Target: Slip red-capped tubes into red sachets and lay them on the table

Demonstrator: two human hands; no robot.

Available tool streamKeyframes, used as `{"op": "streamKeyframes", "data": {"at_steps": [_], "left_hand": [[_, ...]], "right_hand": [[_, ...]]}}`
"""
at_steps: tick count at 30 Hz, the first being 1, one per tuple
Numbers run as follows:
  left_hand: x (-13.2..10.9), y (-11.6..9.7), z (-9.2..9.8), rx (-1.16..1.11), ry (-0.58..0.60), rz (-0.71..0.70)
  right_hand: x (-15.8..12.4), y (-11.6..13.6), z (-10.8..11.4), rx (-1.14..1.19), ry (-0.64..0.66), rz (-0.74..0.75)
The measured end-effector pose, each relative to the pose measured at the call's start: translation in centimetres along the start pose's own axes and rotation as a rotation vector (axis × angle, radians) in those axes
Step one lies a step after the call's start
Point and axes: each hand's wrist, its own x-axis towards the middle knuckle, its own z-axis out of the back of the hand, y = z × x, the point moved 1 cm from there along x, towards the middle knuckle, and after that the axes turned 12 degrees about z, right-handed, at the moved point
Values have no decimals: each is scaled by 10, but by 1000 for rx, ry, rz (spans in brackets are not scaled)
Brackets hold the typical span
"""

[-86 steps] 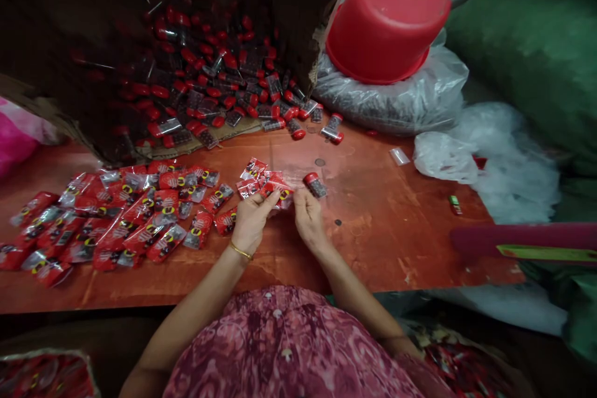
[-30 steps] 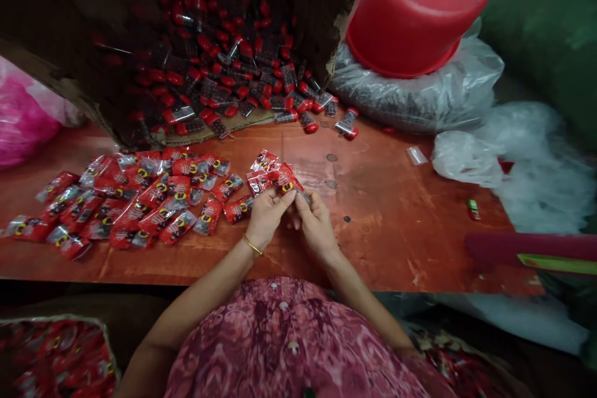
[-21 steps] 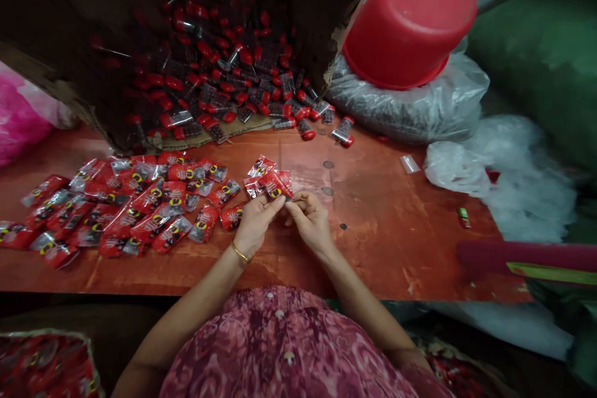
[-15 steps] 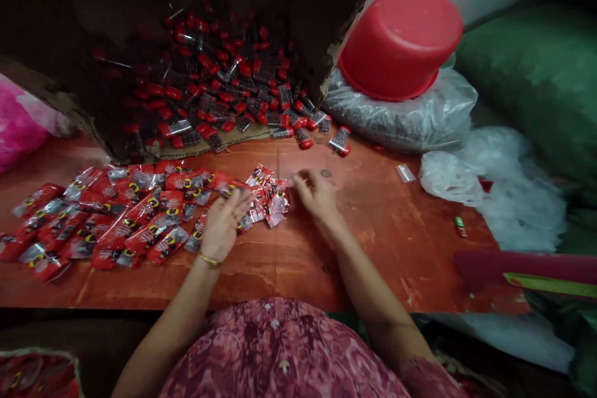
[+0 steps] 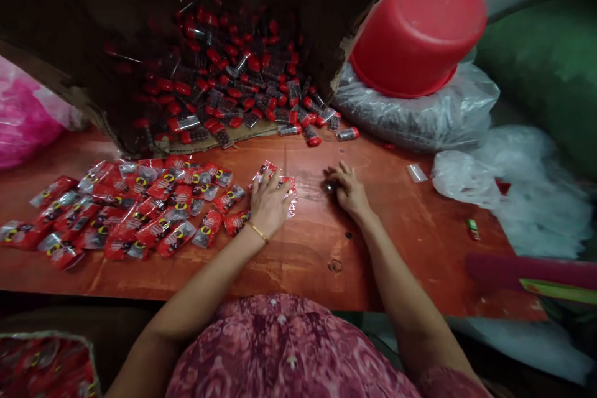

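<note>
My left hand (image 5: 269, 204) lies with spread fingers over a small pile of red printed packets (image 5: 290, 189), a gold bangle at its wrist. To its right, above the tabletop, the curled fingers of my right hand (image 5: 347, 188) hold a small dark container (image 5: 331, 186), partly hidden by the fingers. Many filled red packets (image 5: 140, 211) are spread to the left of my left hand. Small clear containers with red caps (image 5: 233, 74) fill the open cardboard box (image 5: 93, 115) behind my hands, a few lying at its front edge.
An upturned red tub (image 5: 420, 37) rests on a clear plastic sack (image 5: 420, 118) at the back right. Crumpled clear bags (image 5: 536, 193), a small green-and-red item (image 5: 472, 229) and a maroon object (image 5: 504, 270) are on the right. Pink plastic (image 5: 23, 112) is at the left.
My left hand has moved right onto the packet pile; a packet it held now lies with the filled ones. My right hand moved right, and one of two containers outside the box is gone.
</note>
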Motion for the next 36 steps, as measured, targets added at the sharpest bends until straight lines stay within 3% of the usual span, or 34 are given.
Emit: {"op": "streamKeyframes", "data": {"at_steps": [3, 6, 9, 12, 19, 23, 28, 33, 36], "left_hand": [[13, 3, -6, 340, 1, -76], [14, 6, -7, 459, 15, -95], [7, 6, -8, 491, 13, -104], [5, 6, -9, 471, -25, -74], [15, 7, -15, 469, -65, -93], [9, 1, -11, 385, -120, -42], [-7, -7, -2, 218, -135, -43], [-18, -10, 5, -70, -136, -39], [-22, -10, 9, -382, -22, 149]], "right_hand": [[-29, 18, 4, 37, -108, 37], [-40, 43, 4, 13, -241, 19], [-37, 74, -1, 25, -356, 30], [-29, 99, -11, 55, -382, 53], [-26, 112, -22, 128, -407, -17], [-24, 114, -24, 290, -438, -209], [-6, 123, -37, 778, -454, -457], [5, 128, -40, 842, -533, -484], [3, 128, -35, 782, -548, -450]]}}
